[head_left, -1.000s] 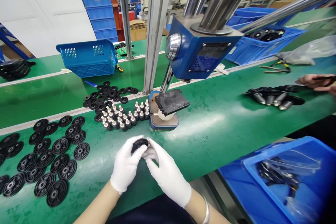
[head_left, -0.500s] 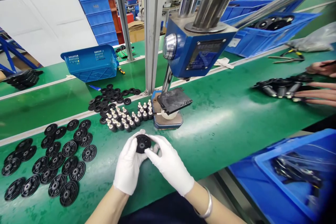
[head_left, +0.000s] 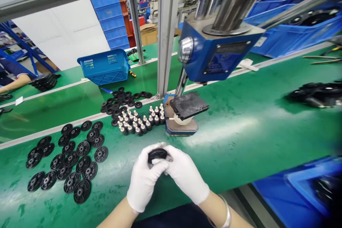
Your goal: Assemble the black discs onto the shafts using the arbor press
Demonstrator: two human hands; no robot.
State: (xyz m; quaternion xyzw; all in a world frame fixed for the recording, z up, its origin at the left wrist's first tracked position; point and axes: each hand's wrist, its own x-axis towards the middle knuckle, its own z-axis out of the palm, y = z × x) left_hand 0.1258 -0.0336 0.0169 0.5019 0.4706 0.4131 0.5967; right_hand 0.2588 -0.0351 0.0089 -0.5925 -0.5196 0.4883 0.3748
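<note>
A round black part [head_left: 157, 154] is held between both white-gloved hands above the green table's front. My left hand [head_left: 146, 178] wraps round its left side, thumb across the front. My right hand [head_left: 185, 174] grips it from the right, fingertips meeting the left thumb. Beyond the hands stand several black pieces with white tips [head_left: 138, 129], in rows beside the blue press [head_left: 219, 55]. A dark plate [head_left: 189, 105] sits low on the press, over its base. Several black ribbed discs [head_left: 83, 148] lie flat on the left.
Small black rings [head_left: 121, 97] are heaped behind the white-tipped pieces. A blue basket [head_left: 105, 67] stands beyond, near a metal post [head_left: 168, 35]. Black parts [head_left: 317, 93] lie at the right, with a blue bin [head_left: 296, 188] below. A person's arm [head_left: 16, 83] shows at far left.
The view has swung left, shifting the scene rightward. Both hands have closed more tightly round the black part, which is now tilted. The other person's hands at the right have left the picture.
</note>
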